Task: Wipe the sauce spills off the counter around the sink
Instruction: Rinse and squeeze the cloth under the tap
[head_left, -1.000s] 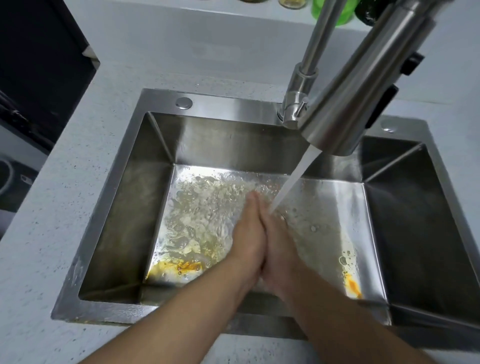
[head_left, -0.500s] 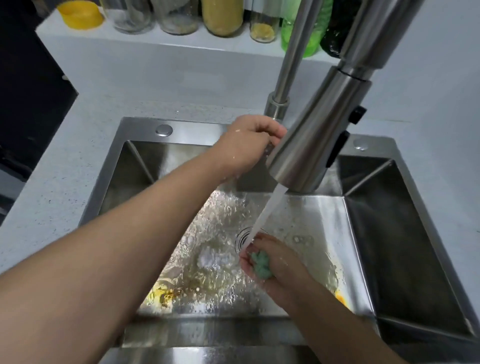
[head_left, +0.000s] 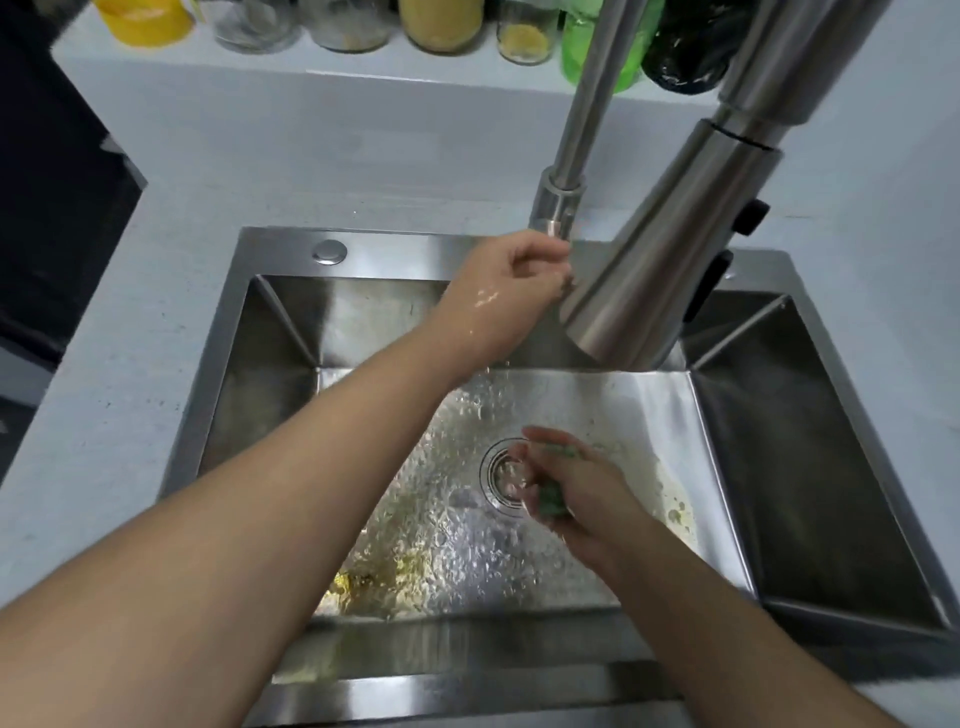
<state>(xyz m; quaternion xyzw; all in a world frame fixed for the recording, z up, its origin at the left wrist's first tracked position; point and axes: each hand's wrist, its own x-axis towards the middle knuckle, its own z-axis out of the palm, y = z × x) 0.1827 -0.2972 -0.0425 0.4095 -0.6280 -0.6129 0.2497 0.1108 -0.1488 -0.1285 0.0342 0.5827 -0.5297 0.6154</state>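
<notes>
My left hand (head_left: 511, 283) reaches across the steel sink (head_left: 291, 249) to the base of the faucet (head_left: 558, 202), its fingers closed on the handle hidden behind the spray head (head_left: 660, 270). No water stream shows under the spray head. Low in the basin, my right hand (head_left: 569, 491) is closed around a small green scrub cloth (head_left: 550, 501) just right of the drain (head_left: 501, 475). Yellow-orange sauce residue (head_left: 363, 582) lies on the wet basin floor near the front, and more sauce residue (head_left: 675, 512) sits to the right.
A pale speckled counter (head_left: 104, 415) surrounds the sink. Jars and bottles (head_left: 441, 23) line a ledge behind, with a yellow tub (head_left: 143, 18) at left. A round steel cap (head_left: 329, 252) sits on the sink's back rim. A dark opening borders the counter at left.
A second ago both hands were pressed together under running water. My left hand then rose to the faucet base, and the stream has stopped. My right hand stays low with the green cloth.
</notes>
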